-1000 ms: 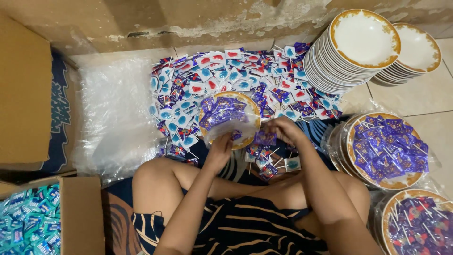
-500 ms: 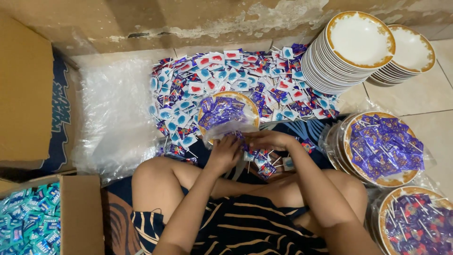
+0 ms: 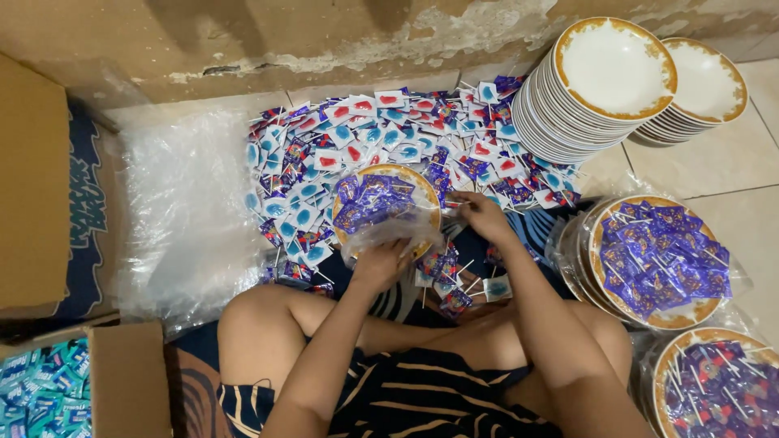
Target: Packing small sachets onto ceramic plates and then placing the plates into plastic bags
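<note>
we sit cross-legged on the floor, and our left hand (image 3: 380, 261) is closed around the near rim of a gold-edged plate (image 3: 418, 188) and the loose clear plastic wrap (image 3: 381, 237) bunched beneath it, holding the plate tilted up just ahead of our knees. the plate carries a heap of purple wrapped lollipops (image 3: 373, 201). our right hand (image 3: 480, 212) sits just to the right of that plate, fingers curled and pinched on what looks like a lollipop at the plate's edge, though we cannot tell exactly what it grips. beyond both hands spreads a wide pile of loose lollipops (image 3: 389, 130) in blue, red and purple wrappers, reaching toward the wall; a few more lie scattered (image 3: 454, 284) between our hands and our lap. to the left of the left hand lies a crumpled clear plastic sheet (image 3: 182, 203) on the floor, and further left stands a cardboard box (image 3: 32, 186), with a second box of teal packets (image 3: 40, 397) near our left knee. to the right of the right hand rests a wrapped plate filled with purple lollipops (image 3: 657, 259), and another filled plate (image 3: 714, 385) lies nearer to us. far beyond the right hand stand a tall stack of empty gold-rimmed plates (image 3: 613, 69) and a shorter stack (image 3: 706, 81) beside it.
</note>
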